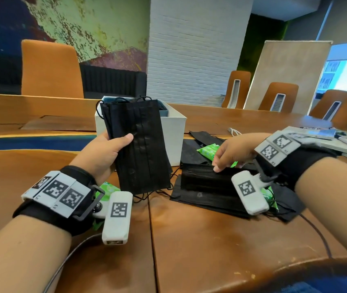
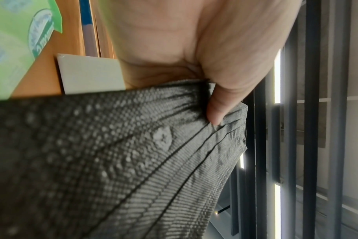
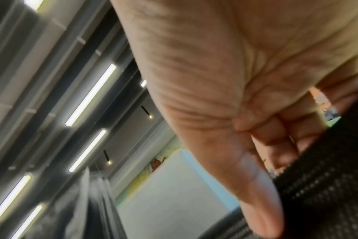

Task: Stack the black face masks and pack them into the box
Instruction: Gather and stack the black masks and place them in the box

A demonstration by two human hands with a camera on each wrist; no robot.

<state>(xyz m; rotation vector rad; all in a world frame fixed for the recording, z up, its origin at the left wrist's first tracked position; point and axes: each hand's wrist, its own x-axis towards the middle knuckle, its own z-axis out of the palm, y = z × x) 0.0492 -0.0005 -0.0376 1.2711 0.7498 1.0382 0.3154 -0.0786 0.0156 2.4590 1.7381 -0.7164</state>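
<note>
Your left hand (image 1: 102, 151) grips a gathered bundle of masks (image 1: 138, 144) upright before the box (image 1: 173, 132); your right hand's (image 1: 236, 152) fingers (image 1: 218, 166) curl onto the pile (image 1: 206, 180) beside the box: still stacking; next, lift and align another mask

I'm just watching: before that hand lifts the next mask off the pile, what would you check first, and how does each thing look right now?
1. Left hand grips its masks in hand firmly: ok.
2. Right hand fingertips on the pile of masks: ok.
3. Only one mask pinched: cannot tell.
4. Ear loops untangled: cannot tell.
5. Green packets clear of the pile: not ok.
6. White box has room: cannot tell.
</note>
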